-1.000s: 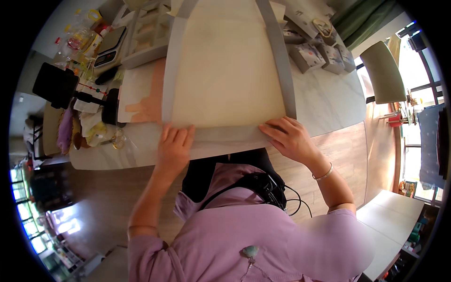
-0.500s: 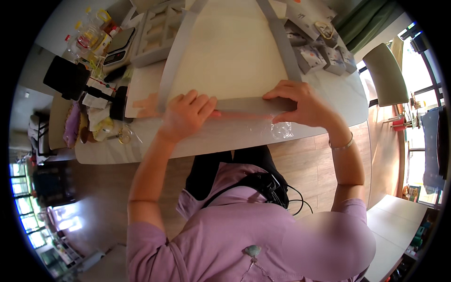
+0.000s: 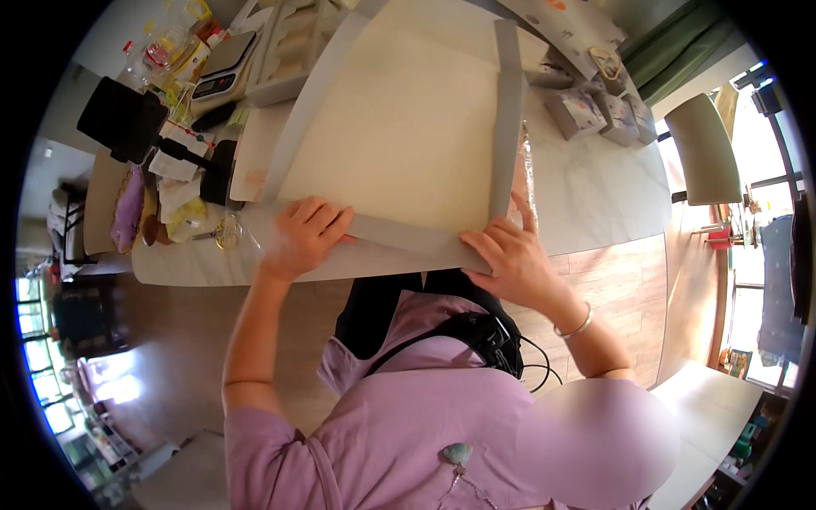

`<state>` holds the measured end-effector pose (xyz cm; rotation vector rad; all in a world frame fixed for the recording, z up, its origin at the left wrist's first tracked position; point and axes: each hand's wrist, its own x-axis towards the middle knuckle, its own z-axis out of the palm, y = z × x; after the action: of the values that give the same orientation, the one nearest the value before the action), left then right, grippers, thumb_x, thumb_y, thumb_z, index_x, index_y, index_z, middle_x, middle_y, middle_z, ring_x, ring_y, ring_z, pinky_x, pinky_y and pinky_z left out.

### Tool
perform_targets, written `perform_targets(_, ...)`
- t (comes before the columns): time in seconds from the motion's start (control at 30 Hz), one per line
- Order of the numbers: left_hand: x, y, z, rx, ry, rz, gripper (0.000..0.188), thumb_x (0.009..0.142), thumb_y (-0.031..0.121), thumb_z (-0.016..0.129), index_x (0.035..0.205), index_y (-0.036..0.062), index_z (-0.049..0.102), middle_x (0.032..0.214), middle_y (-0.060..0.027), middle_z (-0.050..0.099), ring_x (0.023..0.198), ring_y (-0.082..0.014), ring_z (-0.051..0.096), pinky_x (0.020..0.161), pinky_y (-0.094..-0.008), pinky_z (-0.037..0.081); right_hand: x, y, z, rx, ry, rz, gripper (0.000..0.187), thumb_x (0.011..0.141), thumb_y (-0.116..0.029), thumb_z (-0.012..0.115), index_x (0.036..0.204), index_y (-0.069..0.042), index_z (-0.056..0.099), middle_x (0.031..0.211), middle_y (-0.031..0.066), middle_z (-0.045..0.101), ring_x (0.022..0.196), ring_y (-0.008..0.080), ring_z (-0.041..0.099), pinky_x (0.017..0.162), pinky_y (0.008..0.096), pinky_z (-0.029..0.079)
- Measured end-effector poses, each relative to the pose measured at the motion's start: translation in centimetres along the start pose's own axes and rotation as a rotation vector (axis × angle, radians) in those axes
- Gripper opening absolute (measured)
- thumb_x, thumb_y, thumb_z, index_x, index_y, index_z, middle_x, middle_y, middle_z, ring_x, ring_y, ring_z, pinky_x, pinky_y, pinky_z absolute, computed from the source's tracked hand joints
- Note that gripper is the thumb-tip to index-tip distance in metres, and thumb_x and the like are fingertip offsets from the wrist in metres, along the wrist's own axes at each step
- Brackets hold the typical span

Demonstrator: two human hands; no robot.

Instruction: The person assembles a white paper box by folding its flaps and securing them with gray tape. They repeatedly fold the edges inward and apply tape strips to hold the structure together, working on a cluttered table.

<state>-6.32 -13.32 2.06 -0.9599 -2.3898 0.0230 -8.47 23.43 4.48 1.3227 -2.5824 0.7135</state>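
Observation:
A large shallow box (image 3: 391, 119) with a cream inside and grey rim strips lies before me on the marbled table. My left hand (image 3: 308, 236) is closed over its near rim, left of the middle, with the fingers curled over the strip. At the near right corner, my right hand (image 3: 512, 259) holds the rim, its fingers on the grey strip and one finger stretched along the outer side. What the thumbs do is partly hidden. A crinkled clear plastic film (image 3: 528, 161) shows along the box's right side.
To the left stand a black stand (image 3: 223, 170), a kitchen scale (image 3: 217, 81), scissors (image 3: 228, 234) and several clear bottles (image 3: 157, 55). A grey compartment tray (image 3: 293, 51) lies at the back left. Several small boxes (image 3: 578, 112) sit on the right of the marbled table (image 3: 586, 191).
The box has turned and shifted toward me, and its near edge now slants down to the right. My right hand has come lower and inward to the corner; my left hand moved slightly left and nearer.

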Motion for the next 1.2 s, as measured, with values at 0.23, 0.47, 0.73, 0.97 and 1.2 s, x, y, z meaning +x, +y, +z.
perform_targets(0.23,1.4,5.1,1.6,-0.032,0.027,0.035,0.059,0.083,0.053,0.071,0.122,0.0086,0.073,0.109,-0.0003,0.066,0.098,-0.0208,0.06,0.089,-0.0367,0.054,-0.1,-3.2,2.9,-0.024,-0.05,0.115,0.052,0.069,-0.016,0.084,0.116,-0.007,0.064,0.091,0.0068,0.071,0.097,0.0264,0.069,0.125,0.0637,0.021)
perform_targets(0.47,4.1,6.6,2.8,-0.001,0.058,0.193,0.059,0.085,0.06,0.068,0.123,0.0149,0.072,0.106,0.0023,0.065,0.085,-0.0158,0.056,0.081,-0.0292,0.052,4.6,-0.5,0.1,0.227,-0.534,0.191,0.03,0.075,-0.022,0.083,0.088,0.001,0.07,0.085,0.0118,0.072,0.081,0.0326,0.07,0.092,0.0423,0.054)
perform_targets(0.73,4.0,6.5,2.6,0.003,0.083,0.203,0.052,0.085,0.059,0.068,0.115,0.0159,0.073,0.096,0.0047,0.063,0.091,-0.0122,0.057,0.081,-0.0277,0.048,9.1,2.9,0.2,0.89,-1.076,0.646,0.01,0.092,-0.004,0.071,0.097,0.004,0.071,0.088,0.0071,0.071,0.078,0.0174,0.071,0.072,0.0308,0.061)
perform_targets(0.97,3.5,6.5,2.4,-0.048,0.027,0.183,0.053,0.084,0.058,0.068,0.116,0.0155,0.073,0.096,0.0038,0.061,0.091,-0.014,0.055,0.081,-0.0295,0.049,8.5,3.4,2.2,1.034,-1.171,0.678,0.016,0.092,0.001,0.066,0.107,0.003,0.063,0.094,0.0097,0.069,0.083,0.0208,0.071,0.074,0.0328,0.062)
perform_targets(1.2,3.6,6.2,2.1,-0.045,0.006,0.161,0.055,0.084,0.057,0.068,0.125,0.0213,0.071,0.097,0.0038,0.06,0.09,-0.0145,0.055,0.081,-0.0297,0.048,7.0,1.6,-2.2,0.507,-0.731,0.174,0.027,0.084,-0.01,0.076,0.107,-0.004,0.064,0.094,0.0096,0.068,0.094,0.0269,0.07,0.092,0.0421,0.056)
